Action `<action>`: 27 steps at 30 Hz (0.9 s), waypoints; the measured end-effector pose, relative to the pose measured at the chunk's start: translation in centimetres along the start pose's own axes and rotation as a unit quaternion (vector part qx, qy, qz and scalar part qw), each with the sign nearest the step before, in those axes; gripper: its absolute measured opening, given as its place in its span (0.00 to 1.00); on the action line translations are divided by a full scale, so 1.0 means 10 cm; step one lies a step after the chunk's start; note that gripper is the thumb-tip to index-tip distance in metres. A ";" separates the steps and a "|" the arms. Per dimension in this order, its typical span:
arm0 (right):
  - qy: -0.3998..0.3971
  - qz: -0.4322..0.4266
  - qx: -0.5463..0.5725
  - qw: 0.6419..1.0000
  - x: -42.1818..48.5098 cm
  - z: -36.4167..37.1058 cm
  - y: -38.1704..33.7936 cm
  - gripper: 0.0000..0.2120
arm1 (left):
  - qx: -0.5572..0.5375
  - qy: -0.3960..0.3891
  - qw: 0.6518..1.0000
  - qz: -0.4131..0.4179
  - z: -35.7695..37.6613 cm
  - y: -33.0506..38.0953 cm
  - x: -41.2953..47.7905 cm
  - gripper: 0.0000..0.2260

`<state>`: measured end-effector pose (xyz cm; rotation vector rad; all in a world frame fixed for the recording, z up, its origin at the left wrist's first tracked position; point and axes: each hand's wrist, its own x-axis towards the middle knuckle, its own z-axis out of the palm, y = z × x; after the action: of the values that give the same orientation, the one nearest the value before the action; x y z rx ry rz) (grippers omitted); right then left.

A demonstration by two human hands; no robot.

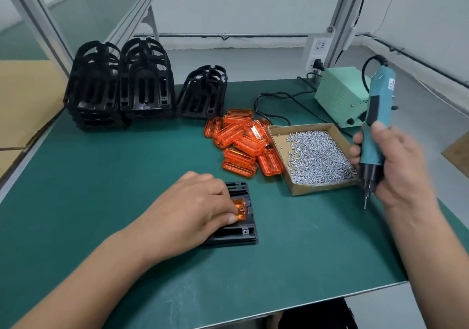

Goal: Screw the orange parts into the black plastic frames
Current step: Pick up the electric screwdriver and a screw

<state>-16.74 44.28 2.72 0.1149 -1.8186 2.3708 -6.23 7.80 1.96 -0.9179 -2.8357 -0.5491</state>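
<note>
Green surface (101, 176): left hand (193, 202) pinches orange part (241, 208) in black frame (236, 237); right hand (401, 166) fingers (355, 148) wrapped round screwdriver (378, 115); orange pile (243, 141) left to do.

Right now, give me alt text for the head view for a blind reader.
The left hand holds an orange part in a black frame on a green mat; the right hand grips a teal electric screwdriver, bit down. Behind lie loose orange parts, a box of screws and stacked black frames.
</note>
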 end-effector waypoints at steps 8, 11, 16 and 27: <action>0.000 -0.020 0.086 0.996 -0.01 0.08 -0.02 0.07 | -0.008 -0.014 0.996 -0.083 0.01 -0.04 0.03 0.08; 0.017 -0.016 0.127 0.992 0.09 0.12 -0.09 0.11 | -0.023 -0.026 0.995 -0.095 -0.01 -0.05 0.07 0.06; 0.086 0.010 0.234 0.968 0.34 0.29 -0.16 0.15 | -0.046 -0.025 0.993 -0.106 -0.07 -0.04 0.16 0.05; 0.094 0.004 0.176 0.980 0.40 0.24 0.04 0.13 | 0.057 0.026 0.998 -0.021 0.07 0.44 1.68 0.08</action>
<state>-20.86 42.14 3.61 -0.0762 -1.3098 2.5852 -17.24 20.52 6.19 -0.8149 -2.8113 -0.4058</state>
